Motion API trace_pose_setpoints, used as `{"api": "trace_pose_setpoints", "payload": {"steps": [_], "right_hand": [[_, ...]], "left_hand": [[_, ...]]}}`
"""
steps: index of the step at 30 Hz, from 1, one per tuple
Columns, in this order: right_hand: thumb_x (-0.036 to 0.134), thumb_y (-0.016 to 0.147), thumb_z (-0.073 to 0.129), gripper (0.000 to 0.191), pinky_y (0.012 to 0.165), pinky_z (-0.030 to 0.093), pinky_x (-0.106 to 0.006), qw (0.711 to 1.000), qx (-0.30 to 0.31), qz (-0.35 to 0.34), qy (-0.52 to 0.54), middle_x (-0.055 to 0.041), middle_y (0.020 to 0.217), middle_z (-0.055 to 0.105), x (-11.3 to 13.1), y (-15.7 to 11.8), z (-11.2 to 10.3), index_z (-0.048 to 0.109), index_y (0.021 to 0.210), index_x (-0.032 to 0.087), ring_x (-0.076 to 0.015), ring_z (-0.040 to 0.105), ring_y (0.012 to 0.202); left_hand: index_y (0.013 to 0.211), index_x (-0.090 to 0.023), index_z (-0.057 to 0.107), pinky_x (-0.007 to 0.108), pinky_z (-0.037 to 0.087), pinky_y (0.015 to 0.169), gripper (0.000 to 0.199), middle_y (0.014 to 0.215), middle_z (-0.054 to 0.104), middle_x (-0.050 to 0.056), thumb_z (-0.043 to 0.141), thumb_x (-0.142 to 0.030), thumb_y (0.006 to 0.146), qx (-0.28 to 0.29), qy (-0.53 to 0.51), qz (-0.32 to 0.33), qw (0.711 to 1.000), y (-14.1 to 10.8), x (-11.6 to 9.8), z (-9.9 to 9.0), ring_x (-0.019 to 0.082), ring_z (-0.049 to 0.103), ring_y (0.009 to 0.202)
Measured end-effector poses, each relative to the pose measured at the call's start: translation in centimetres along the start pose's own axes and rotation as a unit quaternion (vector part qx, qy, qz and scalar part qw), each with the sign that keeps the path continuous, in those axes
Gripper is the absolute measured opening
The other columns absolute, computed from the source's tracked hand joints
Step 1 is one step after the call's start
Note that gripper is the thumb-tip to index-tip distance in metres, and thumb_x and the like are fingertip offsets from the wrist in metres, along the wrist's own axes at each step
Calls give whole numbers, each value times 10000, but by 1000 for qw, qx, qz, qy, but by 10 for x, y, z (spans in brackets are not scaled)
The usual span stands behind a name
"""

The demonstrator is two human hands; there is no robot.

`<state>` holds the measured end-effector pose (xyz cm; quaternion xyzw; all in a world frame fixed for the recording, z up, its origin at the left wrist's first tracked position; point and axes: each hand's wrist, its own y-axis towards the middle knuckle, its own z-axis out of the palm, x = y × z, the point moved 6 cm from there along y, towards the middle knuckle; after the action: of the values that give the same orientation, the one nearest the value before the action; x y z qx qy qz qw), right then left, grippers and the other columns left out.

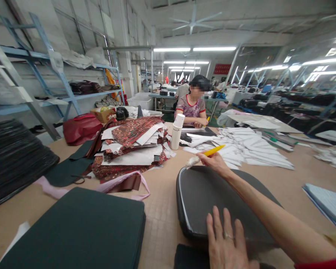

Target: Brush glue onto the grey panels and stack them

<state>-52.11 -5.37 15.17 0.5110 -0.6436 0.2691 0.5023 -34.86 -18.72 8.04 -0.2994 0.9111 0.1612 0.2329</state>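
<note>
A rounded dark grey panel (pixel 212 190), seemingly on a stack of like pieces, lies before me. A pale wet-looking line (pixel 184 209) runs along its left edge. My left hand (pixel 226 239) rests open on the panel near its lower edge, fingers spread. Held in my right hand (pixel 212 161) is a brush with a yellow handle (pixel 214 150). Its whitish, clotted tip (pixel 192 161) touches the panel's upper left corner. My right forearm crosses over the panel and hides part of it. To the left sits a stack of dark green pieces (pixel 81 228).
Patterned red and white sheets (pixel 131 149) are piled at the back left, beside a white bottle (pixel 177 132). White strips (pixel 246 147) spread behind the panel. A co-worker (pixel 192 104) sits across the table. A black stack (pixel 15 160) stands far left, a notebook-like pad (pixel 327 203) right.
</note>
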Motion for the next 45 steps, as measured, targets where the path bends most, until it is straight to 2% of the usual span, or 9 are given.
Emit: {"api": "trace_pose_setpoints", "payload": {"steps": [4,8,11,16,21,25,34,39,45], "right_hand": [[484,696,592,420,491,356,-247,999,-33,-5,-8,31,535,490,2,2,-26,635,895,117,-110,427,506],[424,697,611,388,549,393,-241,995,101,-17,-21,3,653,562,10,8,-13,662,940,125,-115,481,590],[426,674,635,391,538,383,-238,992,118,-2,-39,-5,669,569,2,14,-26,674,913,120,-116,480,594],[435,665,638,373,519,361,-249,998,34,20,-55,1,616,538,-30,4,-102,666,855,115,-125,466,578],[467,670,611,362,512,357,-263,994,-64,41,-75,1,576,512,-60,-32,-183,650,771,121,-131,451,559],[471,660,596,372,476,345,-265,985,-142,52,-84,2,538,502,-71,-55,-218,647,774,120,-129,433,510],[432,690,556,310,556,426,-280,968,-221,45,-111,-24,631,633,-67,-65,-200,683,786,166,-174,565,578],[397,712,518,274,631,441,-314,944,-277,66,-164,-42,689,682,-69,-104,-209,689,754,187,-227,626,672],[399,743,515,260,668,473,-333,933,-298,73,-186,-55,756,707,-55,-162,-206,689,754,206,-263,658,764]], "left_hand": [[1389,-193,324,650,407,978,779,1439,287,180,585,-549,747,-47,39,31,998,3,6,17,434,271,1290],[1378,-215,351,656,442,940,799,1424,339,173,570,-616,723,-73,79,28,994,3,10,26,449,333,1264],[1374,-226,362,645,460,922,799,1416,365,166,549,-641,718,-98,110,32,989,2,12,26,446,365,1253],[1385,-250,336,630,437,936,798,1418,389,141,600,-569,703,-147,145,43,977,0,15,24,429,377,1263],[1375,-264,357,609,367,996,815,1428,387,106,684,-407,643,-137,189,34,972,2,15,19,415,337,1295],[1346,-274,410,571,336,1020,752,1413,418,82,658,-364,641,-151,216,41,964,2,13,12,382,340,1304],[1366,-258,377,508,311,1022,768,1423,409,73,612,-305,636,-168,259,79,948,1,9,0,335,326,1320],[1371,-252,368,490,304,1038,726,1437,389,62,589,-316,682,-169,255,78,949,0,5,-3,320,304,1333],[1405,-263,285,479,326,1029,694,1457,356,53,532,-309,758,-157,273,106,943,0,2,-11,296,294,1343]]}}
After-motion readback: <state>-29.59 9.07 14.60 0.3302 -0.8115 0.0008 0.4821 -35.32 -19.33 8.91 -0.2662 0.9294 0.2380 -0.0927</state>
